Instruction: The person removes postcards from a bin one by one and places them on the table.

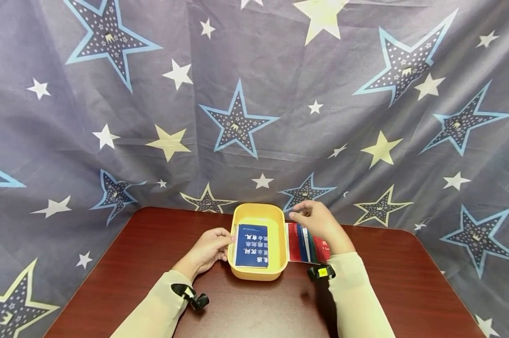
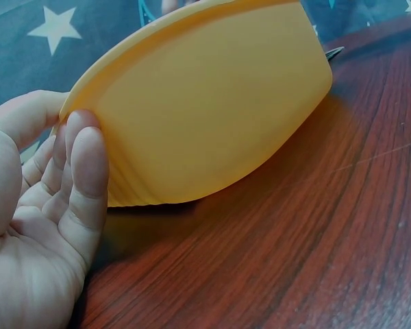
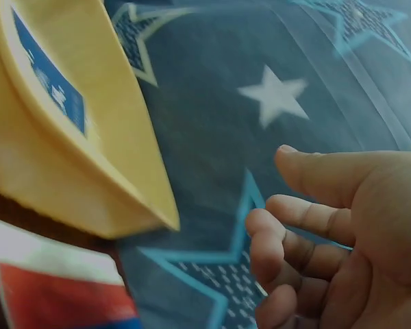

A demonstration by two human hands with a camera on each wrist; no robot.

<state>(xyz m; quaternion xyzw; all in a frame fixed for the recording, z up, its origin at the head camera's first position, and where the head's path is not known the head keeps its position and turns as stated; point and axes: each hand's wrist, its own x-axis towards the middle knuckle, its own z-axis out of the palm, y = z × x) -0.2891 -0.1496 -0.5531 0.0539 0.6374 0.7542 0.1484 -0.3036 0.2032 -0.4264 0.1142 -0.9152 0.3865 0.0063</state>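
Note:
A yellow plastic basin (image 1: pixel 258 274) stands on the table, and a dark blue card with white characters (image 1: pixel 252 246) lies inside it toward the left. My left hand (image 1: pixel 210 249) pinches the basin's left rim; in the left wrist view the thumb is on one side of the wall and the fingertips (image 2: pixel 89 161) on the other. To the right of the basin lie several overlapping cards (image 1: pixel 307 244) in red, white, blue and green. Above them hovers my right hand (image 1: pixel 318 220), its fingers loosely bent with nothing between them, apart from the basin in the right wrist view.
The reddish-brown wooden table (image 1: pixel 406 281) reaches back to a grey curtain (image 1: pixel 280 70) printed with stars, which hangs close behind the basin. Each wrist wears a small black camera on a strap.

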